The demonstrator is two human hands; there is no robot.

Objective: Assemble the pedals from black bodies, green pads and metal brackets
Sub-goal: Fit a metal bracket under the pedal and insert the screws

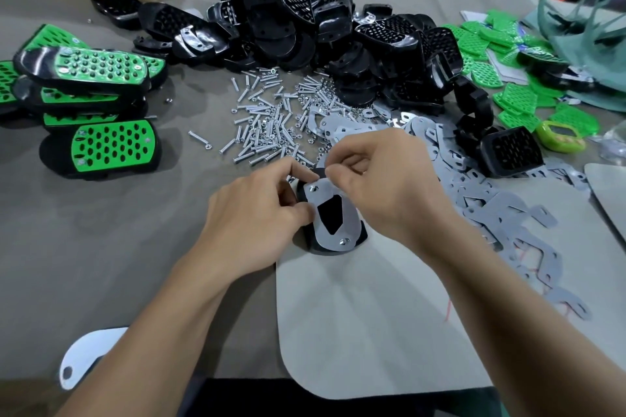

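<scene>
Left hand (257, 213) grips the upturned black pedal body (325, 250), steadying it just nearer than the screw pile (267, 122); right hand (376, 186) pinches the top end of the metal bracket (350, 213), probably aligning a hole; 1 fastener already seated.

I see the left hand (257, 213) gripping the left side of a black body (325, 250) lying at the near centre of the table (101, 264). A metal bracket (349, 213) lies flat on the body, and the right hand (379, 186) pinches its far end. Loose screws (264, 125) lie just beyond, assembled pedals (101, 71) at far left, and green pads (508, 101) at far right.
</scene>
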